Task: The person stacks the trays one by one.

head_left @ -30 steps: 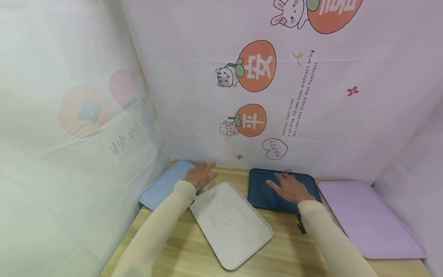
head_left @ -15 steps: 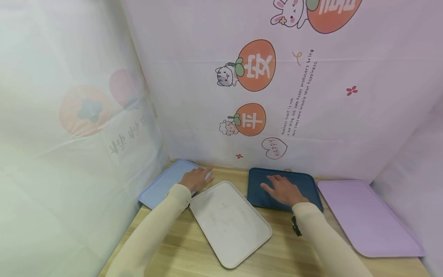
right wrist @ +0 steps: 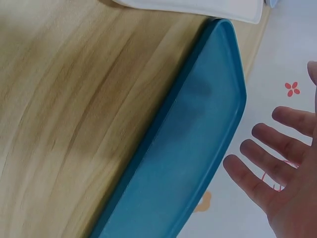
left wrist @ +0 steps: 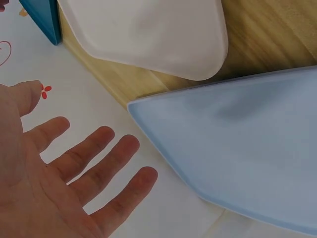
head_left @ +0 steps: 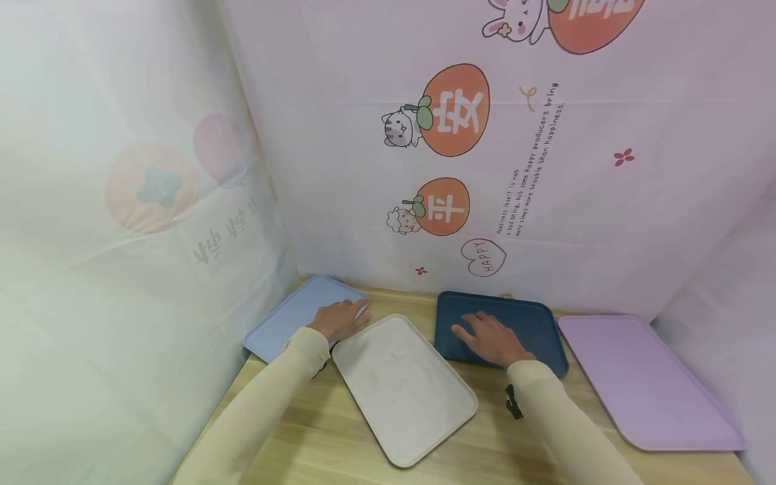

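Note:
My left hand (head_left: 341,319) is held over the right side of the light blue tray (head_left: 285,316), with its fingers spread and nothing in them. In the left wrist view, its fingertips stand apart from that tray's edge. Over the dark teal tray (head_left: 533,330) hovers my right hand (head_left: 492,338), also holding nothing, fingers loosely extended. The right wrist view shows these fingers beside the long rim of the teal tray. Between the two hands lies a white tray (head_left: 403,391), turned at an angle, its far left corner close to the light blue tray.
A lilac tray (head_left: 649,384) lies at the right on the wooden table (head_left: 339,444). White cloth with printed fruit and animals (head_left: 448,111) hangs behind the trays. More white cloth (head_left: 121,323) closes off the left side.
Both hands have drawn back a little toward me and to the left. The trays keep their places; the view has shifted slightly.

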Tool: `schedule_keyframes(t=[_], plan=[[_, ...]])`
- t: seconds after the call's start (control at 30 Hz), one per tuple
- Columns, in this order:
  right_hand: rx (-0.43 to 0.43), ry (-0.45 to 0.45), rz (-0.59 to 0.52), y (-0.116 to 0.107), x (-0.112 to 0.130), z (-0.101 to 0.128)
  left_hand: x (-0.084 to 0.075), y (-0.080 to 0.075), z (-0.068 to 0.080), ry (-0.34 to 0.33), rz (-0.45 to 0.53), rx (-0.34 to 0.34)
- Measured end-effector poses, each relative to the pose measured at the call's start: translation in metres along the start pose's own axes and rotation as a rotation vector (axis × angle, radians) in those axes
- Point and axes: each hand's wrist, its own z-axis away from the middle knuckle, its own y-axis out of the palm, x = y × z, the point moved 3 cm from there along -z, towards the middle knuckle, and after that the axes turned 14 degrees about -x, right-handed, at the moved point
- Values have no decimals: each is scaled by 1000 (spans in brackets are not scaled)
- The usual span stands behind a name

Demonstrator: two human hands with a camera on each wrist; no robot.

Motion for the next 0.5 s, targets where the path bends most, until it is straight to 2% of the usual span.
schedule_keyframes(t=[0.23,0.5], plan=[[-15,-30,0,3,4,3,4,4,6,24,-18,9],[-8,-52,-8,11,9,8,7,6,20,-11,18,44]])
